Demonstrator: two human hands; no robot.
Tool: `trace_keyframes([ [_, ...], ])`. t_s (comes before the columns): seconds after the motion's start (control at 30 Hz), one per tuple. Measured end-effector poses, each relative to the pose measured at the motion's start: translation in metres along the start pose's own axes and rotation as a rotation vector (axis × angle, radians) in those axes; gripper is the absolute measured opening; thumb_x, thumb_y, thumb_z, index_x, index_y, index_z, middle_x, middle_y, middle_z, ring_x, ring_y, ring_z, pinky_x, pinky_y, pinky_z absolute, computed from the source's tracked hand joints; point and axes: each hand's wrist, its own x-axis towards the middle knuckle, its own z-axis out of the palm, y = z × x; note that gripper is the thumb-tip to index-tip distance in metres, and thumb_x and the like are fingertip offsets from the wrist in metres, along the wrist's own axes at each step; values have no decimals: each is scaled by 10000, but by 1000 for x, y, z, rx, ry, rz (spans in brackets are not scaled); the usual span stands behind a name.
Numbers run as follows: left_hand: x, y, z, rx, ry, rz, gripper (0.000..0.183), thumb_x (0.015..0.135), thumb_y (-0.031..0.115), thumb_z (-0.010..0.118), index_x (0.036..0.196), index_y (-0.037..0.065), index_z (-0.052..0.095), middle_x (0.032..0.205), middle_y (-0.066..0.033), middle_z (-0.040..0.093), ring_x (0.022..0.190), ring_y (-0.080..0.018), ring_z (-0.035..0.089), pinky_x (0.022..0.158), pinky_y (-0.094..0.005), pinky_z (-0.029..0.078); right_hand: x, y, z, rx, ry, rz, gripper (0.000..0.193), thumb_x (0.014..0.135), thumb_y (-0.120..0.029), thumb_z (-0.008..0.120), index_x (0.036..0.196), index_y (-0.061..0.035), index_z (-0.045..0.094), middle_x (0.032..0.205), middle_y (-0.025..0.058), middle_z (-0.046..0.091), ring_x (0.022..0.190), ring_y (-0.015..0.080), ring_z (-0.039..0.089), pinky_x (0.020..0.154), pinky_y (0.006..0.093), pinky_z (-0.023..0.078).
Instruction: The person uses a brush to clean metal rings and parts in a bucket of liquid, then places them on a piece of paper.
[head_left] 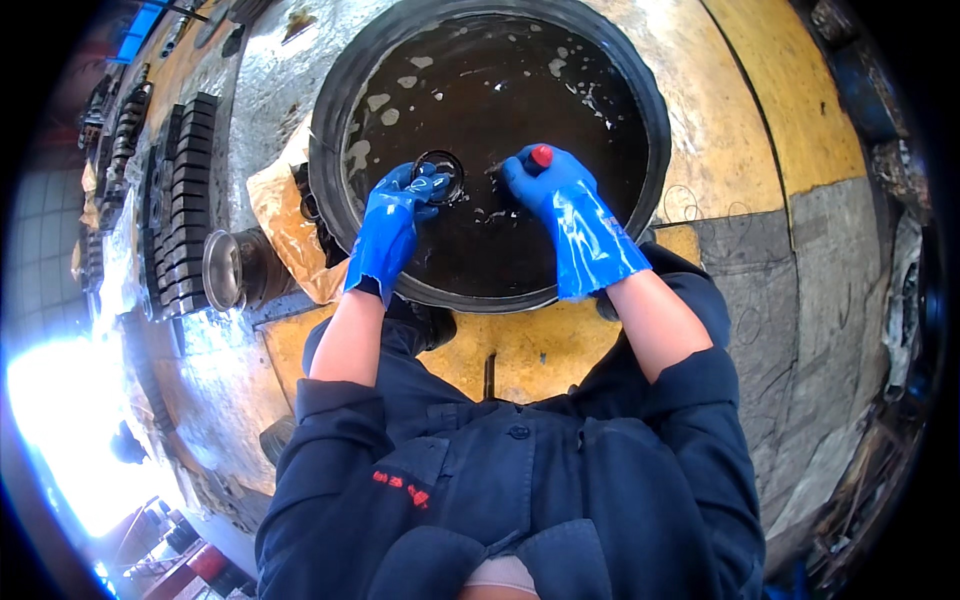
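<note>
Over a wide round black tub (655, 120) of dark, foam-flecked liquid (510, 90), both my hands wear long blue rubber gloves. My left hand (393, 215) is closed on a dark metal ring (459, 175), held above the liquid near the tub's left side. Wrapped round a red-ended handle (541, 156) is my right hand (568, 200), a short way right of the ring and apart from it. The tool's working end is mostly hidden by the glove, so its kind does not show.
Left of the tub lie crumpled brown paper (285, 205) with dark parts, a metal cylinder (228, 270) on its side and a row of dark metal blocks (190, 200). Yellow and grey floor plates (740, 110) surround the tub. My knees flank its near edge.
</note>
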Motion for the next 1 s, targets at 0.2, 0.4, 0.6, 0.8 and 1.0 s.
trace_keyframes([
  [0.2, -6, -2, -2, 18, -53, -23, 410, 1083, 243, 720, 1434, 31, 714, 1317, -70, 786, 1188, -181, 745, 1014, -345, 572, -1, -2, 10, -86, 118, -558, 250, 1020, -434, 719, 1149, -235, 797, 1062, 86, 820, 980, 367, 799, 821, 480, 629],
  [0.4, -5, -6, -4, -76, -234, 36, 406, 1101, 197, 692, 1460, 8, 701, 1369, -102, 768, 1198, -186, 744, 1017, -349, 591, -4, -31, 17, -183, 64, -918, 156, 1023, -360, 700, 1088, -237, 771, 1002, 57, 817, 920, 365, 803, 733, 500, 625],
  [0.6, -5, -2, 5, 41, -104, 54, 364, 1083, 174, 714, 1393, -15, 746, 1259, -92, 793, 1101, -169, 738, 993, -319, 589, -5, -19, 16, 11, 147, -515, 248, 1012, -408, 726, 1143, -218, 817, 1052, 126, 821, 992, 378, 793, 869, 481, 632],
  [0.8, 16, -20, 4, 145, 15, 176, 413, 1051, 212, 786, 1401, -5, 751, 1261, -87, 791, 1121, -180, 734, 995, -332, 580, 0, -14, 15, 418, -226, 5, 439, 1022, -445, 720, 1173, -46, 826, 1074, 167, 846, 1041, 305, 807, 950, 426, 595],
  [1.0, 15, -22, 3, 99, 92, 206, 499, 1087, 240, 773, 1526, 32, 661, 1364, -93, 798, 1235, -223, 768, 955, -352, 597, -18, -9, 4, 766, -235, 44, 408, 1021, -429, 723, 1107, -41, 815, 984, 120, 806, 914, 225, 731, 874, 392, 561],
])
